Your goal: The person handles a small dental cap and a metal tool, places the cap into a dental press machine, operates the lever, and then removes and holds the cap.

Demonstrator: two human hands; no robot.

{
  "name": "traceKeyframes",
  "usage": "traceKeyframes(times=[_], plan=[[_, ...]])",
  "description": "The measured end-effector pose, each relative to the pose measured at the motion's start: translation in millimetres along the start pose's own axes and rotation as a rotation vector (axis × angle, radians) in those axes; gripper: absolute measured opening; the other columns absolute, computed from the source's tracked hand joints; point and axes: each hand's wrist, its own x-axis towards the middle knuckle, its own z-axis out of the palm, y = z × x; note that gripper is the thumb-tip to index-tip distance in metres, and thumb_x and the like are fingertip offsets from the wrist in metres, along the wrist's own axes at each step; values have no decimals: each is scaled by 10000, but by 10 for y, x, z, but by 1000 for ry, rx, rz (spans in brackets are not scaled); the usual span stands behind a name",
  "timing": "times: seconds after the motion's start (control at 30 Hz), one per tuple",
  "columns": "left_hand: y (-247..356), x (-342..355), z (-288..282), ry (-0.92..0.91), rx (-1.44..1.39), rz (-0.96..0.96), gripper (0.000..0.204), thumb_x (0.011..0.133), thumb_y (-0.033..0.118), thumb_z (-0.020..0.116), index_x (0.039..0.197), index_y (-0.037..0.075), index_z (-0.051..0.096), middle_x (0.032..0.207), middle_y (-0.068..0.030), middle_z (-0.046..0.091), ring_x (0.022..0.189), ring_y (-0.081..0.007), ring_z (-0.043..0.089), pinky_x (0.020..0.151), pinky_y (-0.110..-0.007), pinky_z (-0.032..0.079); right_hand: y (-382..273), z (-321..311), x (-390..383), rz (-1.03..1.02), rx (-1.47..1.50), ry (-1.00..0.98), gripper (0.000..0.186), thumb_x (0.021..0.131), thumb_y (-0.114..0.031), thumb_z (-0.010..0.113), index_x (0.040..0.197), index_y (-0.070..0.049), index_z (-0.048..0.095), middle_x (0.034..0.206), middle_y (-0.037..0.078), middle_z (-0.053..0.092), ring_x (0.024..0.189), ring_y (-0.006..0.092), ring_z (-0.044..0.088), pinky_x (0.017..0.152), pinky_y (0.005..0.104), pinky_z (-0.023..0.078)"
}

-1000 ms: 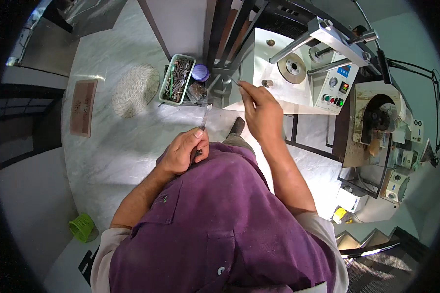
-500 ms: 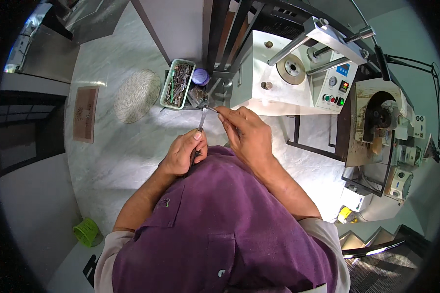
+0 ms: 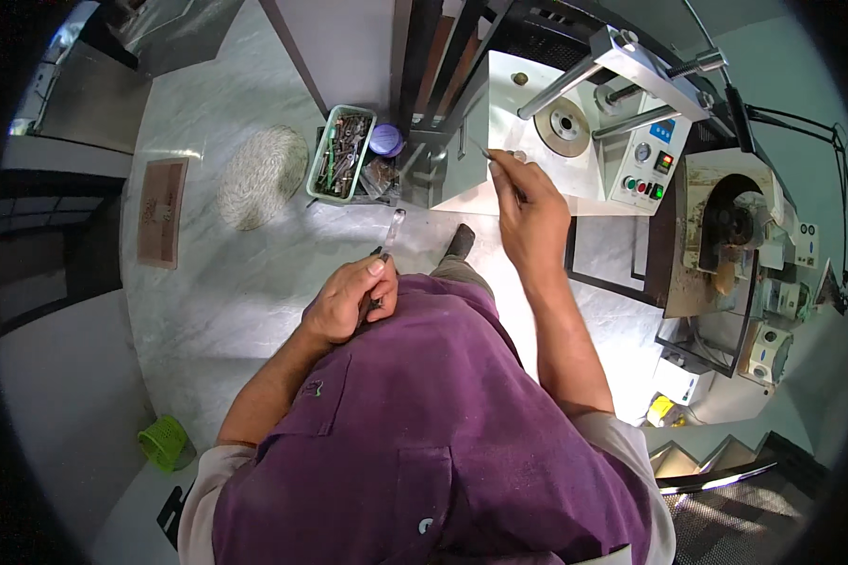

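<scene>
Left hand is gripping one tool, extending forward from the fist; right hand is pinching one rod, projecting forward-left.

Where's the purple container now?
In the head view, the purple container sits slightly left of upper centre, just right of the pale green tray, beyond the left hand.

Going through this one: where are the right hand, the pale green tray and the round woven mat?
Right hand [image 3: 537, 217]: head view, on its back.
Pale green tray [image 3: 330, 199]: head view, on its near rim.
Round woven mat [image 3: 262, 179]: head view, middle of its top.
</scene>
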Motion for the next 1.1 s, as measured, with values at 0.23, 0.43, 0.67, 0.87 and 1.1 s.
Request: traceKeyframes(times=[0.23, 0.43, 0.67, 0.87, 1.1], plan=[[66, 38, 31, 21, -19, -1, 455, 1016, 425, 301, 715, 86, 342, 532, -54, 393, 493, -122, 324, 511, -265, 279, -180, 20, -311, 313, 1044, -563, 170, 962, -139, 574, 1089, -30, 608, 835, 1, 607, 729, 64, 550, 657, 218, 441], [43, 56, 2, 16, 47, -5, 463, 1017, 439, 297, 719, 88, 344, 540, -54, 408, 497, -121, 332, 511, -265, 282, -322, -58, -243, 496, 1111, -915, 201, 991, -210, 535, 928, -54, 644, 646, -77, 419, 580, 29, 346, 518, 203, 270], [120, 52, -9, 9, 135, -42, 438, 1025, 402, 324, 752, 70, 404, 613, -41, 458, 558, -115, 404, 536, -264, 336, -293, -64, -174, 627, 1182, -971, 216, 978, -227, 552, 902, -48, 648, 624, -85, 404, 545, 32, 321, 501, 203, 243], [258, 28, 27, -25, 486, -7, 378, 1009, 320, 430, 783, 17, 434, 616, -92, 477, 541, -209, 449, 550, -345, 374, -32, -42, -33, 693, 1081, -711, 203, 965, -251, 555, 895, -85, 649, 621, -86, 395, 526, 19, 305, 482, 191, 230], [307, 47, 82, 170, 676, 15, 254, 955, 215, 544, 836, 7, 460, 645, -163, 498, 573, -344, 484, 567, -394, 391, -183, -179, -185, 406, 924, -909, 229, 976, -237, 562, 887, -53, 666, 671, -63, 514, 576, 26, 377, 535, 187, 294]])
